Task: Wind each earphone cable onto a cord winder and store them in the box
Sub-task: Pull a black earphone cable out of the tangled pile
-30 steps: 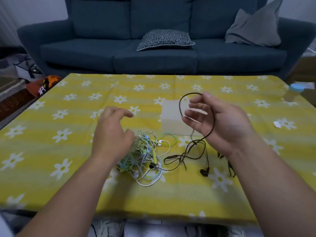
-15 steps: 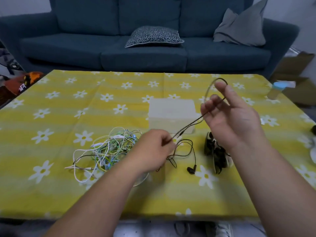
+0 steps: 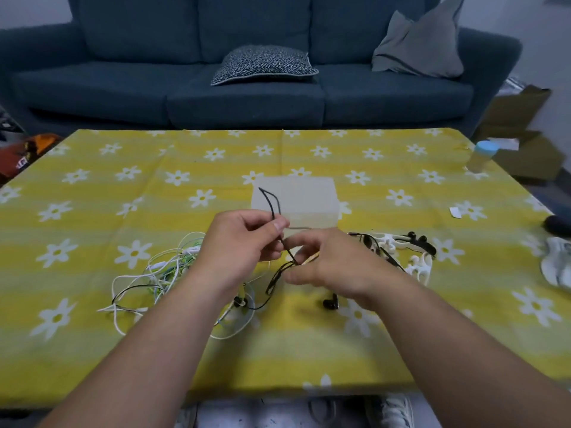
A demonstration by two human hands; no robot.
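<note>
**Black earphone cable** [image 3: 272, 208]. Held above the yellow daisy tablecloth [image 3: 92, 211], just in front of the translucent box [image 3: 309, 193]. Rises in a narrow folded loop over the left hand [image 3: 241, 239], drops between both hands, then trails onto the cloth. One black earbud [image 3: 330, 303] lying below the right hand [image 3: 336, 264], a second earbud [image 3: 239, 301] by the left forearm.

**Left hand.** Thumb and forefinger pressed together on the cable just under the loop. Other fingers curled beneath.

**Right hand.** Fingers curled, thumb and fingertips closed on the lower run of the cable. Exact contact partly hidden by the knuckles.

**Cord winders** [image 3: 418, 268]. White, flat on the cloth near the right hand, with another black earphone set draped across them. None visibly in either hand.

**Tangle of white, green and blue cables** [image 3: 160, 267]. On the cloth, left of the left forearm and partly under it.

**Hazards, as judged.**
- Snagging: the second earbud lies at the tangle's edge, so lifting or pulling the black cable is likely to drag other leads along or tighten a knot.
- Strain: a hard tug against such a snag is likely to stress the thin wire where it meets the earbud.
- Loop collapse: held by one light pinch only, so any easing of the thumb is likely to drop it back into loose coils.
- Reach for a winder: leaves the cable to one hand, with slack free to catch the neighbouring black set.
- Box: open or lidded, cannot tell.
</note>
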